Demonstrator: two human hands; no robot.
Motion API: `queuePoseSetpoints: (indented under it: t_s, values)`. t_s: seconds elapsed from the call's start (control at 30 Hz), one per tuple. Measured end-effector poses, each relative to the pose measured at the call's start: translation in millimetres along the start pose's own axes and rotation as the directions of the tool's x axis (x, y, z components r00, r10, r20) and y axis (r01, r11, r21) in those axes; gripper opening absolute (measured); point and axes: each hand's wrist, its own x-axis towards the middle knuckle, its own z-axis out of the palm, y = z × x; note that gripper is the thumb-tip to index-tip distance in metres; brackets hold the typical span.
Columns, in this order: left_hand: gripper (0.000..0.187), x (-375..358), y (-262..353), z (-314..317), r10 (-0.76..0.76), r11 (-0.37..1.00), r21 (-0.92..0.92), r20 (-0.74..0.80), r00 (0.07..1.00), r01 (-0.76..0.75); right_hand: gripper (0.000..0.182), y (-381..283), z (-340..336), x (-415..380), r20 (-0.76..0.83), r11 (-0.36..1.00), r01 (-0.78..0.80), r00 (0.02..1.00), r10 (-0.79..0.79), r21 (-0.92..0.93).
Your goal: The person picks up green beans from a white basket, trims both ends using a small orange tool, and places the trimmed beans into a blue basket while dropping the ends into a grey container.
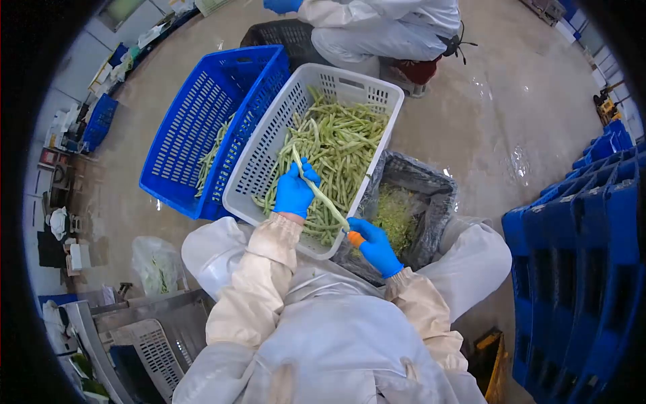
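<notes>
My left hand [295, 192], in a blue glove, is closed around a long pale green bean [328, 204] above the white crate [245, 182]. The bean slants down to the right, its lower end close to my right hand. My right hand [378, 248], also blue-gloved, grips a small tool with an orange handle [355, 238] at that end of the bean. The tool's working end is too small to make out. Beneath my hands, many green beans [343, 135] lie heaped in the white crate.
A blue crate [195, 128] with some beans stands left of the white one. Right of it, a bin lined with dark plastic [437, 195] holds green trimmings [393, 219]. A co-worker [383, 34] sits opposite. Blue pallets [572, 262] are stacked at the right.
</notes>
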Motion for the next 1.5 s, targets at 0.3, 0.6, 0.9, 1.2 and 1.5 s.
queuePoseSetpoints:
  t_s: [0.3,0.6,0.9,1.2,1.5]
  values:
    - [0.024,-8,3,0,-0.015,0.990,-0.143,-0.017,1.000,0.012,0.030,-31,-12,-18,0.228,0.888,-0.172,0.970,0.078,0.426]
    - [0.024,-27,-4,-4,0.010,0.973,0.229,-0.065,0.998,0.006,0.025,-28,-5,-24,0.176,0.993,0.117,0.978,-0.112,-0.021]
    - [0.014,-59,-56,16,0.276,0.306,0.949,-0.019,0.961,-0.070,0.017,-38,12,-31,0.259,0.524,0.521,0.831,-0.493,-0.674]
    - [0.019,-85,-61,31,-0.201,0.069,0.997,-0.030,0.979,0.044,0.018,-16,-13,-15,-0.290,0.904,0.256,0.886,-0.361,-0.343]
    - [0.020,-108,-9,14,-0.151,0.077,0.991,-0.096,0.984,0.108,0.009,-27,-116,-17,-0.826,0.930,0.280,0.562,0.042,0.238]
